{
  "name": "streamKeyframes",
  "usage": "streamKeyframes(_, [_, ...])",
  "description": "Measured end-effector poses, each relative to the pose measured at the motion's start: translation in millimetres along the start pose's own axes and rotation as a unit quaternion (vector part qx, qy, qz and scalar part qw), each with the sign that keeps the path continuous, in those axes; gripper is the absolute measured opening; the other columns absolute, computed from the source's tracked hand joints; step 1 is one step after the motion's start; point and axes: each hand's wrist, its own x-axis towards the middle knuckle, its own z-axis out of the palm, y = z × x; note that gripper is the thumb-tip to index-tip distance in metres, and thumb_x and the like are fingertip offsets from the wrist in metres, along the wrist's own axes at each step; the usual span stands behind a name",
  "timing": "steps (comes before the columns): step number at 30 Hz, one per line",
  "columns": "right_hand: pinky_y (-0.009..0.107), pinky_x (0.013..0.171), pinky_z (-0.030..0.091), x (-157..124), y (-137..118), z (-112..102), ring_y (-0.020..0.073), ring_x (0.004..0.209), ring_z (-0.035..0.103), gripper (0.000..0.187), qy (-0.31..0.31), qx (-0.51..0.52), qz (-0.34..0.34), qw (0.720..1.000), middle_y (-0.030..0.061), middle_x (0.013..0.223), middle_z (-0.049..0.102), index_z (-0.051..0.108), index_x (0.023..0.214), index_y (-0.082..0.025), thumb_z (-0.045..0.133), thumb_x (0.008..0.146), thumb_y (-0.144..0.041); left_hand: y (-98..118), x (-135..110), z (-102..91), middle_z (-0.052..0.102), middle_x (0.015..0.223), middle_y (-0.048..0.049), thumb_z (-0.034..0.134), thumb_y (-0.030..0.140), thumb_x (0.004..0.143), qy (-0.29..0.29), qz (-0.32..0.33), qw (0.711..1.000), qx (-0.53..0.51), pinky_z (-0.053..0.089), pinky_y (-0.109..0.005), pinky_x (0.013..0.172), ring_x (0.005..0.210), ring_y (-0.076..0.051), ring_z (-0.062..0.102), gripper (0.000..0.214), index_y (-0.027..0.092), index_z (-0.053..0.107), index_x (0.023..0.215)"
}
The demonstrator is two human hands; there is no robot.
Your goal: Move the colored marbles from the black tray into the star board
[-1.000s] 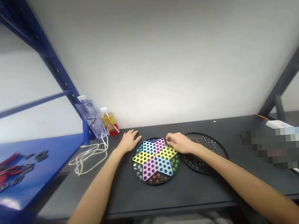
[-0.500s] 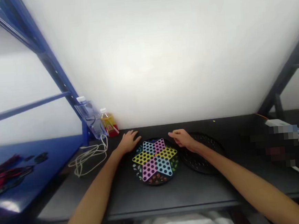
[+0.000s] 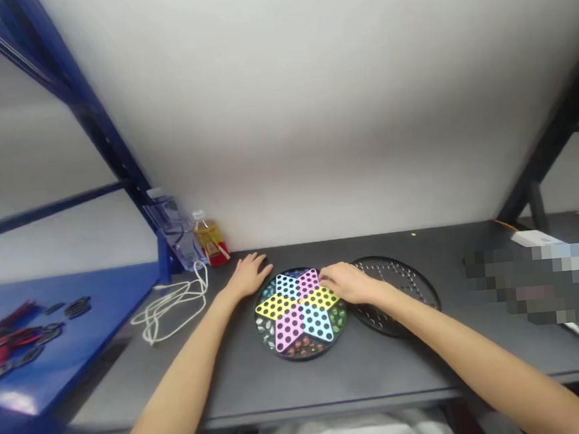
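On the dark grey table top (image 3: 362, 378), a round Chinese checkers board (image 3: 301, 312) with a six-pointed star in yellow, pink and blue is lying flat in front of the person; small glass marbles (image 3: 265, 326) are sitting in the black wedges between its points; the left hand (image 3: 248, 277) is resting at the board's upper left rim, its fingers (image 3: 256, 263) spreading wide and holding nothing; the right hand (image 3: 347, 284) is reaching over the board's upper right side, its fingers (image 3: 327, 274) drawing narrowly together above the star's yellow and pink points; whether they are holding a marble I cannot tell, since the hand hides its fingertips; just to the right, a black perforated disc (image 3: 400, 295) is lying flat, partly under that hand; beyond the left hand, a clear plastic bottle (image 3: 175, 233) and a juice bottle (image 3: 211, 240) are standing by a blue shelf upright (image 3: 160, 260); a white cable (image 3: 171, 306) is coiling on the table; a white power strip (image 3: 547, 243) is lying at the far right, partly blurred.
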Motion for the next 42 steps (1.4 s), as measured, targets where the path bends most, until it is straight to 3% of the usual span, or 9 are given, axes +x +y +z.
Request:
streamKeyframes(7, [0.025, 0.061, 0.037, 1.8, 7.7, -1.7, 0.0154, 0.069, 0.056, 0.020, 0.054, 0.163, 0.045, 0.984, 0.0042, 0.077, 0.065, 0.066, 0.083, -0.018, 0.053, 0.088, -0.033, -1.5, 0.6, 1.0, 0.042, 0.147, -0.0161, 0.029, 0.064, 0.092, -0.002, 0.004, 1.000, 0.002, 0.023, -0.051, 0.112, 0.138, -0.031, 0.033, 0.068, 0.018, 0.047, 0.139])
streamKeyframes(9, [0.023, 0.050, 0.030, 2.9, 15.2, -4.5, 0.0114, 0.054, 0.044, 0.023, 0.077, 0.328, 0.095, 0.937, -0.0008, 0.063, 0.053, 0.062, 0.082, -0.018, 0.052, 0.087, -0.038, -2.6, 1.3, 2.5, 0.041, 0.147, -0.0160, 0.029, 0.064, 0.092, -0.003, 0.002, 1.000, 0.000, 0.022, -0.051, 0.112, 0.138, -0.032, 0.033, 0.068, 0.019, 0.046, 0.139])
streamKeyframes(14, [0.021, 0.039, 0.014, 2.0, 32.7, -15.6, 0.0086, 0.045, 0.024, 0.028, 0.099, 0.665, 0.148, 0.725, -0.0050, 0.059, 0.035, 0.051, 0.079, -0.019, 0.051, 0.084, -0.047, -3.3, 2.3, 4.2, 0.041, 0.147, -0.0171, 0.029, 0.063, 0.092, -0.001, 0.003, 1.000, -0.003, 0.022, -0.053, 0.112, 0.137, -0.032, 0.034, 0.067, 0.019, 0.047, 0.139])
streamKeyframes(18, [0.021, 0.037, 0.010, 1.3, 33.2, -18.5, 0.0074, 0.044, 0.021, 0.040, 0.104, 0.706, 0.168, 0.680, -0.0060, 0.055, 0.030, 0.036, 0.064, -0.021, 0.059, 0.081, -0.049, -3.2, 2.5, 4.1, 0.041, 0.147, -0.0167, 0.030, 0.063, 0.092, -0.003, -0.003, 1.000, -0.004, 0.022, -0.053, 0.112, 0.137, -0.032, 0.034, 0.067, 0.019, 0.047, 0.139])
streamKeyframes(23, [0.022, 0.036, 0.008, 0.7, 25.2, -12.4, 0.0058, 0.040, 0.013, 0.053, 0.092, 0.662, 0.177, 0.722, -0.0101, 0.047, 0.018, 0.024, 0.058, -0.023, 0.064, 0.079, -0.050, -4.2, 2.7, 5.1, 0.040, 0.148, -0.0163, 0.031, 0.063, 0.092, 0.000, 0.000, 1.000, -0.004, 0.022, -0.054, 0.111, 0.137, -0.033, 0.034, 0.067, 0.019, 0.047, 0.139])
streamKeyframes(29, [0.022, 0.044, 0.024, -4.2, 16.6, -10.6, 0.0081, 0.044, 0.034, 0.036, 0.107, 0.305, 0.097, 0.941, -0.0048, 0.046, 0.041, 0.056, 0.059, -0.017, 0.062, 0.079, -0.047, -4.6, 3.6, 5.4, 0.041, 0.147, -0.0162, 0.030, 0.064, 0.092, -0.002, -0.001, 1.000, 0.000, 0.022, -0.052, 0.112, 0.137, -0.032, 0.034, 0.068, 0.019, 0.046, 0.140])
streamKeyframes(31, [0.023, 0.050, 0.031, -5.4, 13.2, -11.2, 0.0101, 0.051, 0.043, 0.025, 0.086, 0.181, 0.046, 0.979, -0.0025, 0.052, 0.053, 0.067, 0.067, -0.017, 0.065, 0.076, -0.040, -4.4, 3.4, 4.9, 0.041, 0.147, -0.0164, 0.030, 0.064, 0.092, -0.001, 0.001, 1.000, -0.002, 0.022, -0.053, 0.112, 0.137, -0.033, 0.034, 0.067, 0.019, 0.047, 0.139])
streamKeyframes(36, [0.025, 0.063, 0.040, -7.0, 9.2, -11.8, 0.0143, 0.061, 0.056, 0.018, 0.017, 0.123, -0.033, 0.992, 0.0012, 0.063, 0.066, 0.075, 0.080, -0.018, 0.062, 0.079, -0.030, -3.1, 1.9, 3.6, 0.042, 0.147, -0.0167, 0.030, 0.064, 0.091, -0.001, 0.000, 1.000, -0.006, 0.022, -0.053, 0.112, 0.137, -0.033, 0.034, 0.068, 0.019, 0.047, 0.139])
streamKeyframes(42, [0.026, 0.061, 0.040, -5.6, 13.3, -8.7, 0.0159, 0.062, 0.058, 0.020, 0.026, 0.125, 0.017, 0.992, 0.0034, 0.065, 0.067, 0.073, 0.081, -0.017, 0.064, 0.079, -0.035, -4.1, 2.2, 4.6, 0.040, 0.147, -0.0162, 0.030, 0.064, 0.092, -0.001, 0.001, 1.000, -0.007, 0.023, -0.053, 0.112, 0.137, -0.033, 0.034, 0.068, 0.019, 0.047, 0.139])
